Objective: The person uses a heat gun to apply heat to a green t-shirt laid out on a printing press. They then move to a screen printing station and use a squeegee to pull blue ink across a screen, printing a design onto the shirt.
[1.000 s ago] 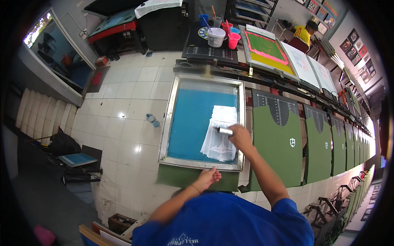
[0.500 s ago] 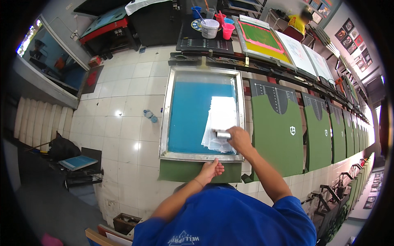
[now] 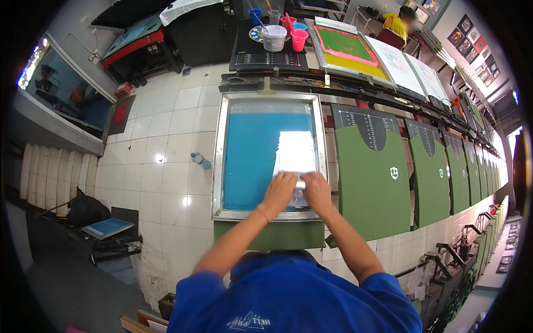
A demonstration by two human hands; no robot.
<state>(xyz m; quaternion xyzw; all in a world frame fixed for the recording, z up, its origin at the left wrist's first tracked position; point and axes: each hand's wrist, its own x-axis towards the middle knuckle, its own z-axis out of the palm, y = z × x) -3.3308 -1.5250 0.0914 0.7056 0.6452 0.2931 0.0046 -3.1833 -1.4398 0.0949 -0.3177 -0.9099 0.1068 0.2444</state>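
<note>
1. Head view: the left hand (image 3: 280, 188) and the right hand (image 3: 318, 191) are side by side over the screen (image 3: 217, 161), backs up, forearms reaching in from below.
2. Each grip is curled around the squeegee (image 3: 300, 183), pinching it from its two sides; the undersides of the fingers are hidden.
3. The squeegee is between the hands, over the near right part of the screen, its pale middle showing.
4. The screen has a silvery frame and blue mesh (image 3: 250, 155). White ink (image 3: 295, 149) covers a patch on its right, partly behind the hands.
5. Green cloth (image 3: 269, 236) shows beyond the frame's near edge.
6. To the right, green shirts (image 3: 369, 186) lie on dark boards in a row.
7. Beyond the screen, a white bucket (image 3: 273, 40) stands beside a pink cup (image 3: 299, 41); right of them lies a green, pink and yellow panel (image 3: 345, 47).
8. A bottle (image 3: 200, 160) lies on the tiled floor (image 3: 173, 127) to the left.
9. A seated person in yellow (image 3: 395, 25) is at the far right.
</note>
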